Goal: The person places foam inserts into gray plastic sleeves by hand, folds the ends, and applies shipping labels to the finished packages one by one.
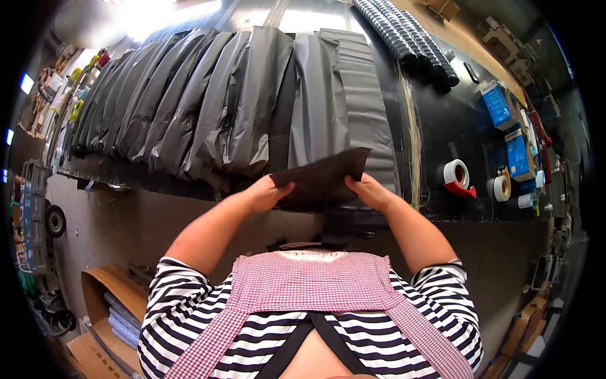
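A black plastic bag [322, 172] is stretched between my two hands at the table's near edge, its upper rim rising toward the right. My left hand [264, 192] pinches its left side, thumb on top. On the other side my right hand [370, 191] grips the right edge, thumb against the plastic. Just beyond lies a flat stack of grey plastic bags [366, 95], with a long grey plastic bag [315, 101] beside it. Further left, several filled grey bags [214, 95] lie side by side in a slanting row.
Black ribbed rolls [410, 38] lie at the far right of the dark table [435, 145]. A tape dispenser [457, 177], another tape roll [501, 188] and blue boxes [499, 104] sit at the right. On the floor at lower left stands an open cardboard box [104, 284].
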Action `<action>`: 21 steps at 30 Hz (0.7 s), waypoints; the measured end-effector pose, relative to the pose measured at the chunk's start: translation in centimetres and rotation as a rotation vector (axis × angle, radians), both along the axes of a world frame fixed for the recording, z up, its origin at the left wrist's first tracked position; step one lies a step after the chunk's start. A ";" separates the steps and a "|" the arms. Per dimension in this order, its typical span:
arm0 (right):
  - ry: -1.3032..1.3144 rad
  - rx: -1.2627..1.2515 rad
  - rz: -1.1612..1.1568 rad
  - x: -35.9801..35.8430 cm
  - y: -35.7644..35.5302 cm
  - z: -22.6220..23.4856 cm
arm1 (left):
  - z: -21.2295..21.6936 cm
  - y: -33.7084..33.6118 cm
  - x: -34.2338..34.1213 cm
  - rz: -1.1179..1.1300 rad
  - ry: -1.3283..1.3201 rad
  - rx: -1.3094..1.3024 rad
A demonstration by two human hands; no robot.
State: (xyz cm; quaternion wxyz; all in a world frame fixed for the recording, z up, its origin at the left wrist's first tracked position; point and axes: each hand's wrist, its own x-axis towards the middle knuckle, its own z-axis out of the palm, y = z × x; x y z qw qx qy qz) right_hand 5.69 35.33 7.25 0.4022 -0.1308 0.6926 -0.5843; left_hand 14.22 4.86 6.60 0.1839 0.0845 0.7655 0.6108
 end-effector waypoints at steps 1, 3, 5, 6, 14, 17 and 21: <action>-0.128 -0.095 -0.074 0.6 0.6 -1.1 | -2.8 0.5 1.1 0.118 -0.009 0.142; -0.173 -0.067 -0.063 2.0 1.2 -2.2 | -6.0 2.8 3.0 0.358 -0.089 0.466; 0.015 -0.263 -0.408 3.7 0.3 -2.3 | -4.9 4.5 3.0 0.498 -0.017 0.563; 0.028 -0.320 -0.490 3.8 0.1 -1.7 | -4.8 4.9 2.7 0.498 -0.022 0.565; 0.334 0.196 -0.619 0.9 -0.7 -5.3 | -6.2 6.3 -1.3 0.785 0.105 0.037; 0.472 0.392 -0.472 0.2 -0.7 -6.2 | -4.7 6.5 -1.9 0.663 0.085 -0.426; 0.512 0.662 -0.254 -1.2 -1.9 -4.3 | -4.1 6.0 -2.4 0.514 0.155 -0.662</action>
